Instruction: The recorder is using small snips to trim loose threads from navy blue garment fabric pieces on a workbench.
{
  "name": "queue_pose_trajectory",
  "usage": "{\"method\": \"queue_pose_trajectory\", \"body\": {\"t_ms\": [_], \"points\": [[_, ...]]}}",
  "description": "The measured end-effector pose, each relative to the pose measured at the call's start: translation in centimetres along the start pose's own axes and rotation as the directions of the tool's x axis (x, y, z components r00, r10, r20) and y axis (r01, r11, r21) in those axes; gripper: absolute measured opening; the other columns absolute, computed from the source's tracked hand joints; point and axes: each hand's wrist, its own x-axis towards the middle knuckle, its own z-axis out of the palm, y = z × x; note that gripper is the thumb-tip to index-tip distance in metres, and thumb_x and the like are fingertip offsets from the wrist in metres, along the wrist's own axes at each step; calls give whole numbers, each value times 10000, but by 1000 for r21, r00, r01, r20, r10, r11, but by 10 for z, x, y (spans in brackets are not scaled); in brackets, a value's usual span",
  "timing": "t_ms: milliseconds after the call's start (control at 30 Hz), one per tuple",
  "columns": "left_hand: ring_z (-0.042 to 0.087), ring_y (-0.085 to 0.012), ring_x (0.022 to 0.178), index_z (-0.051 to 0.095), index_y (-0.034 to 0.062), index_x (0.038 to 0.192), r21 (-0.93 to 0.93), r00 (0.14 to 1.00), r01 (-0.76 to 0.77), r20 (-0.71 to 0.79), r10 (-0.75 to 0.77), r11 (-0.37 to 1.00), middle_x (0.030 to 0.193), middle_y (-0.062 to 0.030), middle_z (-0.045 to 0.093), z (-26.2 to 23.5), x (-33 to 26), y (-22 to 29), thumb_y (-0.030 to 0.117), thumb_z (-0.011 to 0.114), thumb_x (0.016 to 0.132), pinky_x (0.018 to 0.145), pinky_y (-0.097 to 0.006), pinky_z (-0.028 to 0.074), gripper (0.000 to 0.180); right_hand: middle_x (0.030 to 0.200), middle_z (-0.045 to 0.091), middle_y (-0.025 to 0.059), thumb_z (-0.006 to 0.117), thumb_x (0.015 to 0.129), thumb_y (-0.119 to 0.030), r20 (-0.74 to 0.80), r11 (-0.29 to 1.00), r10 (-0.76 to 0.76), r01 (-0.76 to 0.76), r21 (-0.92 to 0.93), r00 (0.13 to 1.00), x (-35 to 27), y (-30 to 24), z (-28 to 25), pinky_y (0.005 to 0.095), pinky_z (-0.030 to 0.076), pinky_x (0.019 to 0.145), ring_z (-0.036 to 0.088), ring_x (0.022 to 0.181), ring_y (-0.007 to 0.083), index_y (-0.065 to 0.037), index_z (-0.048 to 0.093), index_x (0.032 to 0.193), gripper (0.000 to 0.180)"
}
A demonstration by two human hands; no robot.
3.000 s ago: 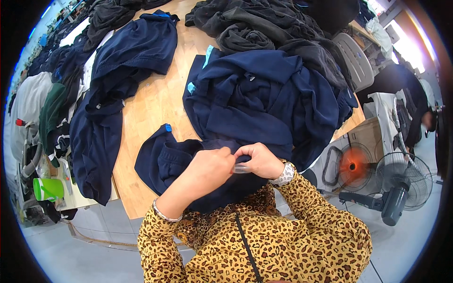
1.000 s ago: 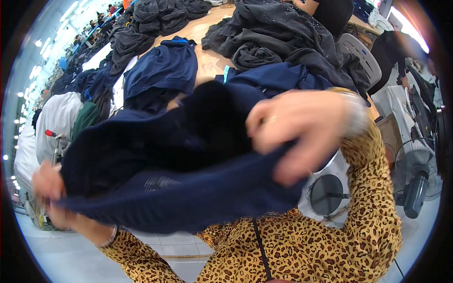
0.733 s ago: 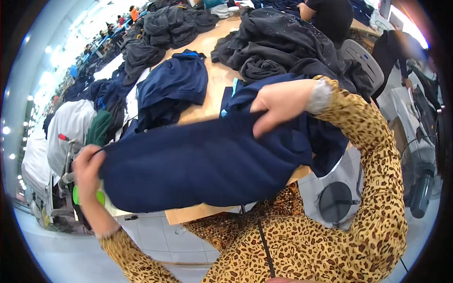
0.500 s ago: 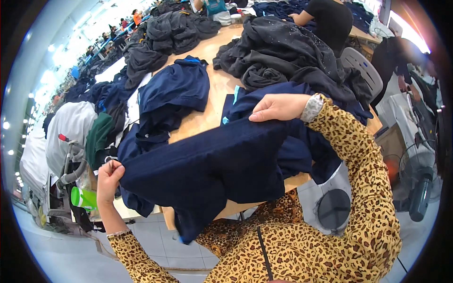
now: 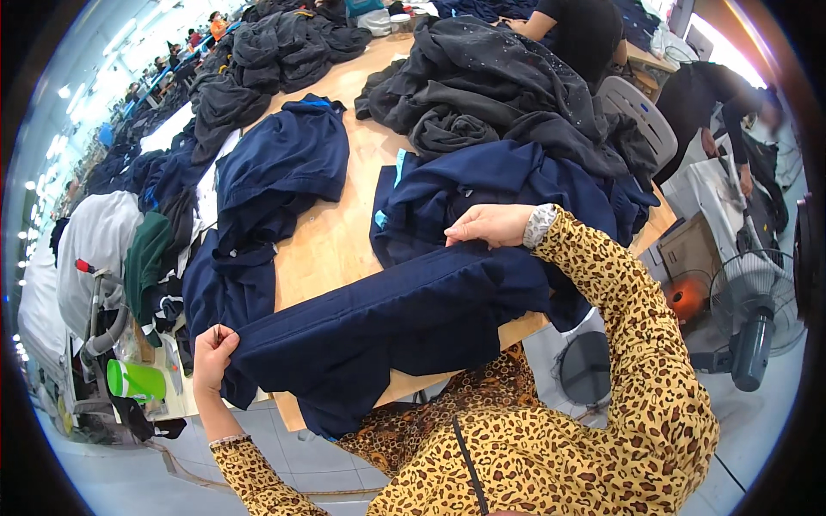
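Note:
A navy cloth garment (image 5: 379, 314) is stretched between my hands over the near edge of the wooden table (image 5: 323, 236), its lower parts hanging down. My left hand (image 5: 213, 357) pinches its left end; a small dark thing shows at those fingers, too small to name. My right hand (image 5: 495, 225) grips the upper edge at the other end, thumb on top. Just beyond the right hand lies a heap of navy garments (image 5: 508, 176) with light-blue bits at its edge. Another navy pile (image 5: 288, 163) lies further left on the table.
Dark grey garments (image 5: 508, 77) are heaped at the far right, more (image 5: 292, 52) at the far left. A green bucket (image 5: 136, 380) stands left of the table. To the right are a round stool (image 5: 585, 365), a fan (image 5: 753, 318), a chair (image 5: 641, 120) and a bending person (image 5: 710, 107).
The held garment has come down onto the table edge and looks pulled straighter between my hands. My left hand has lowered slightly. The whole view has shifted a little.

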Motion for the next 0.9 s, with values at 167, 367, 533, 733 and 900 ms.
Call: {"method": "queue_pose_trajectory", "body": {"t_ms": [167,367,533,733,900], "points": [[360,-8,523,588,59,760,48,998,-55,-3,55,997,624,85,458,20,8,7,135,664,844,464,-186,249,137,867,606,-44,603,913,-328,75,979,-132,142,-145,988,9,4,10,215,413,622,486,727,49,-53,665,1045,311],[487,-23,642,633,-22,955,496,831,-453,-66,552,741,879,-1,608,58,22,12,25,696,777,584,-209,424,195,901,674,108,642,853,-180,150,712,-593,602,-361,791,42,-24,55,317,481,766,620,852,210,16,638,1026,262],[483,-44,679,562,-22,1182,-290,920,-313,145,364,905,1040,-14,587,149,-9,85,-27,748,712,585,-201,417,506,960,662,158,667,823,-137,193,509,-752,741,-438,630,46,-67,106,351,507,727,647,849,288,-2,642,1019,239],[336,12,444,604,51,951,-440,993,66,121,-14,895,657,82,502,149,-30,26,84,659,870,398,-178,245,103,1170,545,109,757,750,-208,-158,440,-885,675,-593,438,27,8,105,380,388,973,497,1133,290,-55,606,1116,424],[324,-26,389,561,99,871,-663,972,163,-18,-233,731,591,67,459,146,-43,-32,125,624,903,363,-196,236,75,1010,565,40,720,691,-168,-324,545,-700,183,-818,636,4,126,141,476,280,1025,514,1064,241,-116,626,1090,413]]}}
